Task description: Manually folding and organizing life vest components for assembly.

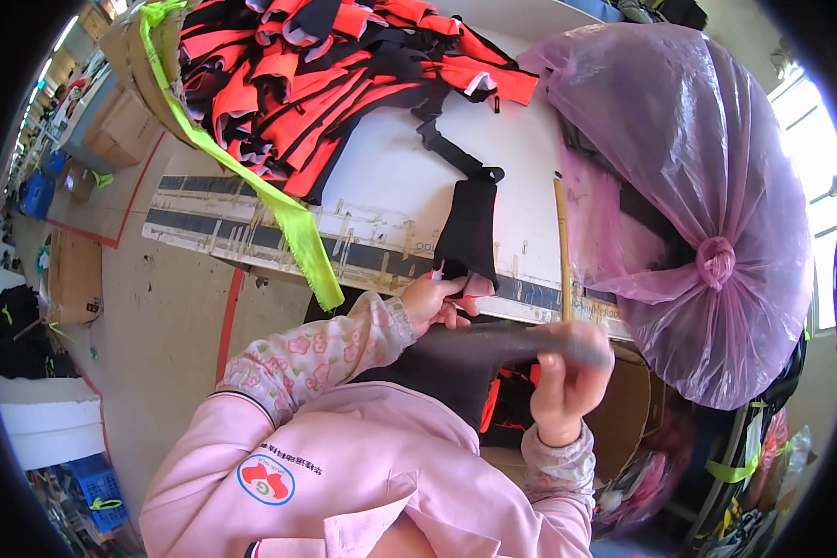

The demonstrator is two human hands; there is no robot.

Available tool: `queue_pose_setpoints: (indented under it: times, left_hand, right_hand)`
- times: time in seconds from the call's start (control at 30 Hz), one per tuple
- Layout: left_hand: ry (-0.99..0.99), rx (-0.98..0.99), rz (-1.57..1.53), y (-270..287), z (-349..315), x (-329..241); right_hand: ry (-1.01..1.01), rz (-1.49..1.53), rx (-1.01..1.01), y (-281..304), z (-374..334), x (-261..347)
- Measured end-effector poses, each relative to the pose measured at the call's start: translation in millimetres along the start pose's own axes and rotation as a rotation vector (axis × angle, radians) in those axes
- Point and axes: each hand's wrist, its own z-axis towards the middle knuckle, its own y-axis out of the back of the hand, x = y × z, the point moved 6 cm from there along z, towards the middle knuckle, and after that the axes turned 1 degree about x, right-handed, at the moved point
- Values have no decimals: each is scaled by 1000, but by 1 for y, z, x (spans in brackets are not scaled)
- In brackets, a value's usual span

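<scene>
My left hand [428, 302] pinches the lower end of a black padded fabric piece [470, 223] at the table's near edge. A black webbing strap [446, 147] with a buckle [493, 174] runs from its far end toward the pile. My right hand [572, 381] is closed, to the right and nearer my body, around a dark strip [530, 342] smeared by motion. That strip reaches left toward my left hand; whether it joins the fabric piece I cannot tell. Something small, red and white shows by my left fingertips.
A heap of orange-and-black fabric pieces [288, 93] covers the table's far left, with a neon-yellow strip [288, 223] hanging over the edge. A knotted pink plastic bag [688, 186] bulges at right. A thin bamboo stick [564, 242] lies by the edge. Below stands a cardboard box [628, 409].
</scene>
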Motion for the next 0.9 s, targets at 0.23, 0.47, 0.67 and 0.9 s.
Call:
queue_pose_setpoints:
  times: [0.23,0.47,0.67,0.9]
  left_hand:
    - [-83,62,-126,-16,-14,-11]
    - [25,-84,28,-5,-16,7]
    - [-144,-147,205,11,-4,23]
    - [-69,-201,-216,17,-6,14]
  right_hand:
    - [-1064,487,55,-25,-51,-98]
    - [-1097,402,-105,-22,-62,-135]
    - [-1093,202,-11,-17,-54,-151]
    - [-832,161,229,-9,-38,-62]
